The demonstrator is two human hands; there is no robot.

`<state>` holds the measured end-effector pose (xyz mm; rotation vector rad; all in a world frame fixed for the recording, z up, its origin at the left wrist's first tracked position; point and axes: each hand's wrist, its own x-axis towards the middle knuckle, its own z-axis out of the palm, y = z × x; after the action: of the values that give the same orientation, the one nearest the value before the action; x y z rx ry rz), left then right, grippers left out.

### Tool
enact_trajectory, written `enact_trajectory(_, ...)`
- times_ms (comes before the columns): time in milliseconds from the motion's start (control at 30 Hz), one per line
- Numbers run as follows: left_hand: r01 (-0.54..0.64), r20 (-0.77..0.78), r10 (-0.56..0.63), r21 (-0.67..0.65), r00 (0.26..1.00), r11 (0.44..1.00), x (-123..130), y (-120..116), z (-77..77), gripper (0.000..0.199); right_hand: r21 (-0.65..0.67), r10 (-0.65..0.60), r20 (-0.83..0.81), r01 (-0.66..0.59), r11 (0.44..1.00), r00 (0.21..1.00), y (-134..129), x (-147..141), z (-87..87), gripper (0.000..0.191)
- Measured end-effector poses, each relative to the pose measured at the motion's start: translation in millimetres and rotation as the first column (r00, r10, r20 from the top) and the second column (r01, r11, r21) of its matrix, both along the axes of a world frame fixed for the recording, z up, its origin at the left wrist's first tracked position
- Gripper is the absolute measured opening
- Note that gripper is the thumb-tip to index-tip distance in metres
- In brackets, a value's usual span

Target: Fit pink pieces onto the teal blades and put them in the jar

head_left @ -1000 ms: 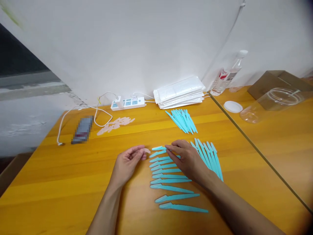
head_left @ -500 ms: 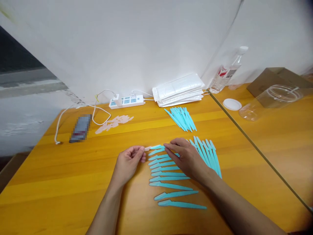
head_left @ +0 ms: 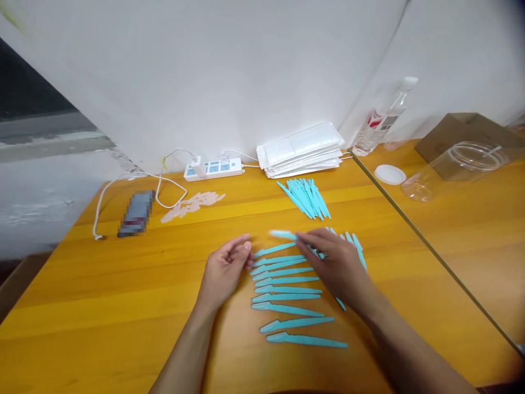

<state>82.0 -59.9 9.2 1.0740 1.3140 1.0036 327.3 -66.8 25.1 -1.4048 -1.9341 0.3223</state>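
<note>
My right hand (head_left: 338, 262) pinches a turquoise eyebrow razor (head_left: 284, 235) by its handle. Its pale tip is blurred and points left, above the far end of a column of razors. My left hand (head_left: 223, 271) is beside that column, empty, with thumb and forefinger apart. Several turquoise eyebrow razors (head_left: 287, 297) lie one below another with their blade ends to the left. More razors (head_left: 359, 251) are fanned out on the right, partly hidden by my right hand. Small pinkish translucent blade caps (head_left: 194, 205) lie scattered at the back left.
A pile of razors (head_left: 307, 198) lies before a stack of white packets (head_left: 301, 149). Along the wall are a power strip (head_left: 213, 169), a cable and a phone (head_left: 137, 213). A bottle (head_left: 379, 123), a white lid (head_left: 390, 174), a clear jar (head_left: 447, 172) and a cardboard box (head_left: 455, 128) stand right.
My left hand has let go of the pinkish cap at the razor's tip, and its fingers have spread. My right hand has moved right with the razor, away from the left.
</note>
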Motion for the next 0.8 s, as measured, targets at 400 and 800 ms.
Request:
enact_trajectory(400,-0.021,-0.146,0.024,0.025,0.989,0.999,-24.5,7.2,-17.9,0.056,-0.355,-0.636,0.391,0.747,0.562,0.665,-43.8,114.8,-31.9,0.039)
enact_trajectory(800,-0.041,-0.184,0.049,0.045,0.982,0.998,-36.1,7.6,-12.7,0.054,-0.366,-0.407,0.505,0.616,0.698,0.761,-28.1,123.6,-11.5,0.041)
